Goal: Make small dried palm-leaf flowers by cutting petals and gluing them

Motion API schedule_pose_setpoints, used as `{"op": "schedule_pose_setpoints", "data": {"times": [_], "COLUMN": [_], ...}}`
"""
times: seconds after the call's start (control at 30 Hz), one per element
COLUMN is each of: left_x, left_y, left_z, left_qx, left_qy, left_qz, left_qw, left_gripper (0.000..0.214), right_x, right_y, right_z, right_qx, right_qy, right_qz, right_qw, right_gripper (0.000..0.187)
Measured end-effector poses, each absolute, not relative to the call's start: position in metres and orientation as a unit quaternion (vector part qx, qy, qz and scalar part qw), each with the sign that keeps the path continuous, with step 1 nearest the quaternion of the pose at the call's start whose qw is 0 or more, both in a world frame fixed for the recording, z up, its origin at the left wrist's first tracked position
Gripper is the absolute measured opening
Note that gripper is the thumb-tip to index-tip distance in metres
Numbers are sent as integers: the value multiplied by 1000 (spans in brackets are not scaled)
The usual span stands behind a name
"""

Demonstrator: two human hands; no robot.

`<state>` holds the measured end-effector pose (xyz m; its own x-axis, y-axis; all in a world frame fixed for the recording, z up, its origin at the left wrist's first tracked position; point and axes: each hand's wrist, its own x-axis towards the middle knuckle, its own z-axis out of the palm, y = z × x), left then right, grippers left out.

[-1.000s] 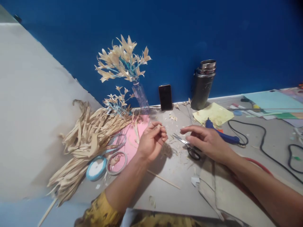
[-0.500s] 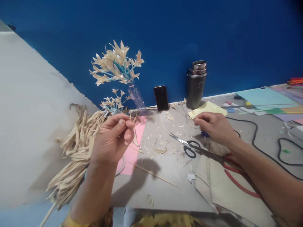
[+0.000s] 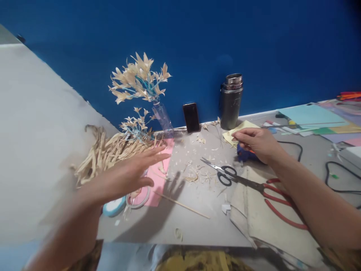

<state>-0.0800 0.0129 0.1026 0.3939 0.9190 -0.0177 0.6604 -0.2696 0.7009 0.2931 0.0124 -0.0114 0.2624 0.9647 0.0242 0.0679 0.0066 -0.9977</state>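
Observation:
My left hand (image 3: 132, 171) stretches flat and open over the pink paper (image 3: 159, 177), fingers pointing toward the pile of dried husk strips (image 3: 109, 152); it is blurred by motion and nothing shows in it. My right hand (image 3: 258, 143) curls down over the blue glue gun (image 3: 244, 156) beside the yellow paper (image 3: 235, 131), fingers closed around its body. Small scissors (image 3: 221, 173) lie between the two hands among husk scraps. A blue ribbon roll (image 3: 114, 207) and a clear tape roll (image 3: 138, 197) sit just below my left hand.
A bottle vase with husk flowers (image 3: 141, 81) stands at the blue wall, with a phone (image 3: 191, 117) and a steel flask (image 3: 230, 101) beside it. Red-handled pliers (image 3: 270, 197) lie on grey card. A thin stick (image 3: 182, 205), black cables (image 3: 335, 177) and coloured papers (image 3: 313, 116) are around.
My left hand dropped from a raised pinch to an open flat reach toward the husk pile. My right hand moved off the scissors area and settled onto the glue gun.

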Motion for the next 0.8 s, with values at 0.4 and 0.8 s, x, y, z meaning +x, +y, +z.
{"op": "schedule_pose_setpoints", "data": {"times": [0.4, 0.8], "left_x": [-33, 54], "left_y": [8, 18], "left_z": [106, 12], "left_qx": [740, 674], "left_qy": [420, 407], "left_qz": [522, 254], "left_qw": [60, 561], "left_gripper": [22, 26], "right_x": [279, 261], "right_y": [2, -13], "right_z": [-6, -3], "right_qx": [-534, -468], "right_qy": [-555, -642], "right_qz": [422, 517], "right_qw": [479, 319], "right_gripper": [39, 28]}}
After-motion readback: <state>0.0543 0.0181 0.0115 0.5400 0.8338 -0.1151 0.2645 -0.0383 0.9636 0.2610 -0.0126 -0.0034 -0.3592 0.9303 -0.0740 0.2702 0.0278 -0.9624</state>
